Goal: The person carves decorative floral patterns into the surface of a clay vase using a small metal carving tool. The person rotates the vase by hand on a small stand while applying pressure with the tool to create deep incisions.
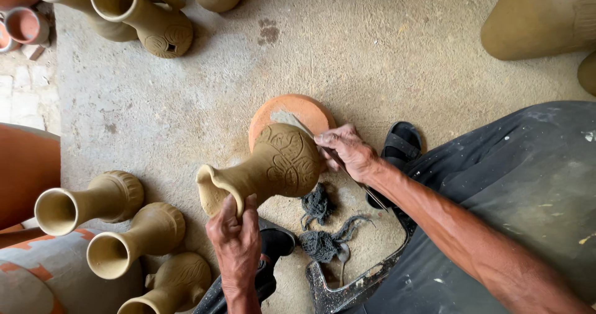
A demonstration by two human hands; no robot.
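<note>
My left hand grips the neck and handle of an unfired clay jug with carved patterns, tilted on its side above the floor. Its round body rests against an orange clay disc. My right hand presses at the jug's body and pinches a thin metal carving tool whose shaft runs back along my wrist.
Several similar unfired jugs lie at the lower left and the top left. Dark rags lie on the dusty concrete floor below the jug. A black sandal is beside my dark trouser leg. Large clay pots stand top right.
</note>
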